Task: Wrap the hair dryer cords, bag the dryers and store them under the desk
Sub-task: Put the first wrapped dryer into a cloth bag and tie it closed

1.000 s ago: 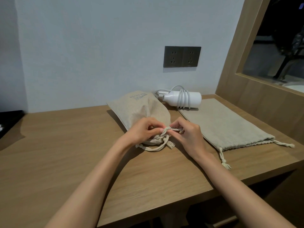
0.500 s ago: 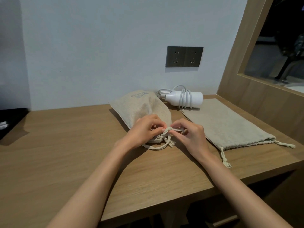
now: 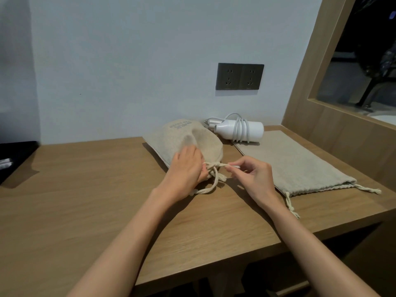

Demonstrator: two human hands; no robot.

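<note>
Pale wall rises behind a wooden desk, with a dark plate of 2 sockets set into it above the far edge. A wood-framed panel closes the right side, and something black sits at the far left end of the desktop.

Near the middle of the desk lies a stuffed cloth bag, its mouth gathered tight toward the person. The left hand rests on that mouth, its fingers curled and gripping the drawstring there. The right hand, just beside it, pinches the other end of the same string between thumb and forefinger, and the string runs taut between the 2 hands; a loose loop trails onto the wood below.

Behind the bag, against the wall, a white hair dryer lies on its side with its cord wound around the barrel. A second bag lies flat to the right, its far edge touching the dryer.
</note>
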